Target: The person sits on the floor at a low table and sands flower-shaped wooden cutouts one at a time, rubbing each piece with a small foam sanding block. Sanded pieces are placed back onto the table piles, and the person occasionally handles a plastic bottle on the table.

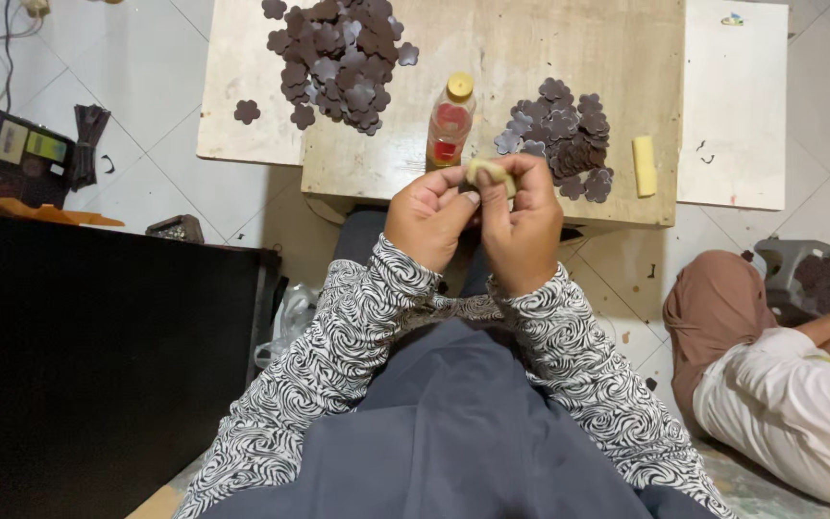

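Yellowish foam piece (490, 173) in the shared grip of left hand (429, 216) and right hand (523, 226).

Black-and-white swirl-patterned sleeves (569, 356), pale yellow piece (490, 173) in fingers, dark brown flower-shaped cutouts (561, 130), yellow-capped bottle (450, 123) with red contents, light wooden board (540, 58), white floor tiles (136, 67)

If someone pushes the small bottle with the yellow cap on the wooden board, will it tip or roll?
The bottle stands upright, tall and narrow, so a push near its cap would probably tip it. Its body looks round, so once down it may roll. It seems small, likely plastic and light.
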